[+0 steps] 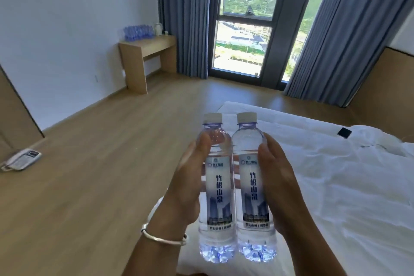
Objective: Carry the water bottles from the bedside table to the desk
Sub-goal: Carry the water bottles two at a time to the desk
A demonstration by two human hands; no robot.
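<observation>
1. Left hand (187, 182): we hold the left bottle (216, 188) with this hand, thumb laid up its near side toward the shoulder and the other fingers wrapped behind it, showing through the clear plastic.
2. Right hand (276, 184): we hold the right bottle (254, 186) the same way, thumb along its right flank, fingers curled behind.
3. Both water bottles stand upright in the air in front of us, side by side and touching along their bodies. Each has a pale cap, a clear body full of water and a blue-grey label printed with tall buildings and dark characters.
4. Bracelet (162, 238): a thin silver bangle sits on our left wrist.
5. Bed (336, 186): white bedding lies below and to the right of the bottles, with a small dark flat object (344, 132) and a thin dark wire (373, 145) on it.
6. Floor (100, 175): light wood planks spread to the left; a white telephone (22, 159) lies on them near the left edge.
7. Desk (146, 60): a light wooden desk stands against the far wall, well apart from us. A cluster of bottles (138, 32) stands on its top, beside a white kettle (158, 28).
8. Window (243, 29): tall glazing beyond the desk, flanked by blue-grey curtains (186, 18), shows green hills and rooftops.
</observation>
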